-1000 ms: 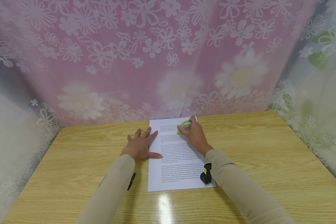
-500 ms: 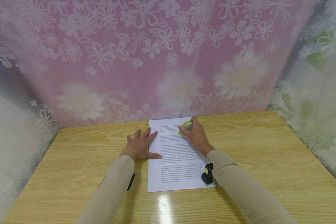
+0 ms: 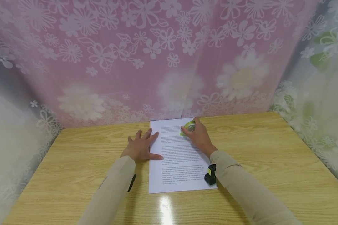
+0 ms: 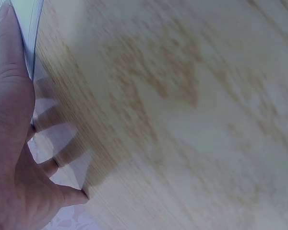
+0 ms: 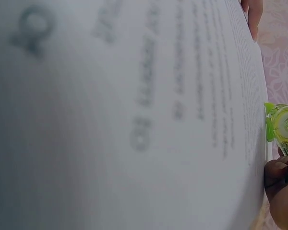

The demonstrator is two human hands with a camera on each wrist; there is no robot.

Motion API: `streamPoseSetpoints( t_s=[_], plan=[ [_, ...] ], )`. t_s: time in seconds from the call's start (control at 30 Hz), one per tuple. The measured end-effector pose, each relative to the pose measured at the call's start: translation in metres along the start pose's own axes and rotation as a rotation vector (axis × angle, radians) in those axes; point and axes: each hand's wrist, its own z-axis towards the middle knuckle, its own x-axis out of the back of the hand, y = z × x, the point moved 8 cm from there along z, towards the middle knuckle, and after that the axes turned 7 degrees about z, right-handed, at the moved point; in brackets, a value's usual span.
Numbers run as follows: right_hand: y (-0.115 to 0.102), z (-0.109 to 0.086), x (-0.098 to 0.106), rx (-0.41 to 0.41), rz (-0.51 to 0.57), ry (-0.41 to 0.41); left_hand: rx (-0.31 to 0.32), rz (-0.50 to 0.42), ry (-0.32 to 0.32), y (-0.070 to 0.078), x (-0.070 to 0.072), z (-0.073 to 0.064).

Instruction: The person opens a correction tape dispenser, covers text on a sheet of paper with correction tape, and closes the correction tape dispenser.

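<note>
A stack of printed paper (image 3: 155, 175) lies on the table, its top sheet full of text lines. My left hand (image 3: 140, 148) is spread flat at its left edge, thumb and index finger reaching onto the sheet. In the left wrist view, the layered paper edge (image 4: 32, 33) shows beside my thumb. My right hand (image 3: 199, 137) holds a green, see-through correction tape (image 3: 190, 126) between thumb and fingers over the upper text. The right wrist view shows the tape's round reel and green tip (image 5: 269, 122) right at the paper surface.
The wooden table (image 3: 256, 147) extends to both sides of the paper. A pink flowered curtain (image 3: 129, 78) hangs along its back edge, with pale flowered cloth (image 3: 321, 109) at the sides. A black wrist camera (image 3: 210, 175) hangs low over the sheet's lower right.
My right hand has slid a little to the right with the correction tape, across the upper text. My left hand stays in place on the paper.
</note>
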Motion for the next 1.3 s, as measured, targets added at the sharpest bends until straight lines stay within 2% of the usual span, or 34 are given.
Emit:
streamPoseSetpoints(
  t_s=[0.63,0.9,1.3],
  plan=[
    [0.003,0.001,0.01,-0.01,-0.025,-0.001,-0.017,-0.008,0.011,0.002,0.003,0.0],
    [0.007,0.001,0.014,-0.021,-0.005,-0.007,-0.019,-0.013,0.021,0.002,0.003,-0.001],
    [0.011,0.0,0.018,-0.021,0.029,-0.008,-0.019,-0.023,0.004,0.0,0.0,0.0]
  ],
)
